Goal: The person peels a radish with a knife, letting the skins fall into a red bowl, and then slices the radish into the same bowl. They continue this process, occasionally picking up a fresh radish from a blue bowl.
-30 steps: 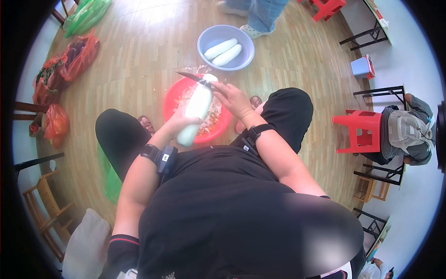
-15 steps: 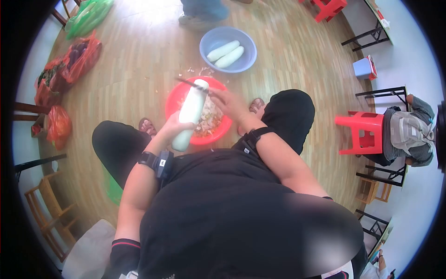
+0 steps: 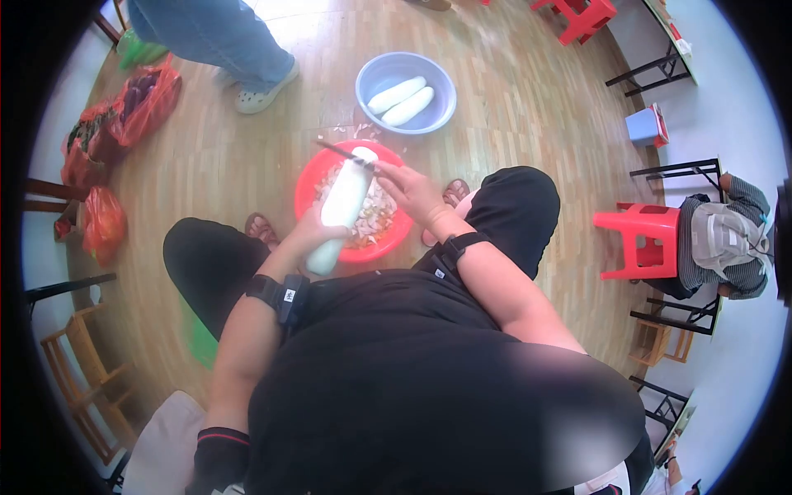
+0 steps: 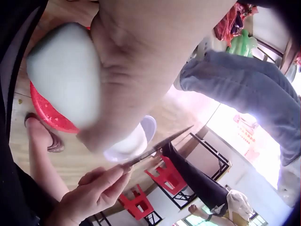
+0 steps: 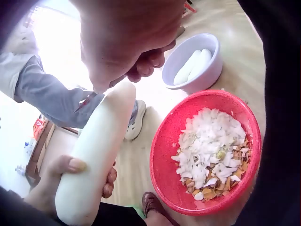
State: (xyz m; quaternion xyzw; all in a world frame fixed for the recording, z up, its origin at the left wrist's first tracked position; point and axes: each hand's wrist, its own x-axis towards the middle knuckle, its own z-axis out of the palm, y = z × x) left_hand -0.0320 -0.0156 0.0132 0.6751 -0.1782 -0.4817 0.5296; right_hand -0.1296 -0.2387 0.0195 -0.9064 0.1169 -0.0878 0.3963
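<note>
White radish (image 3: 345, 198) is held in the air, tilted over the red basin's (image 3: 307, 177) left side w/ its near end past the near-left rim; prob. hefty, stiff & slick, so best grip = round the thick lower half, clear of the blade. L hand (image 3: 310, 233) has fingers wrapped there, R hand (image 3: 410, 190) fingers hold a knife (image 3: 334, 149) at the far end. Red basin (on floor): white peelings (image 5: 209, 136) atop orange-brown scraps (image 5: 221, 181); lilac-blue basin (image 3: 396, 66) past its far edge: 2 more radishes (image 3: 408, 106).
</note>
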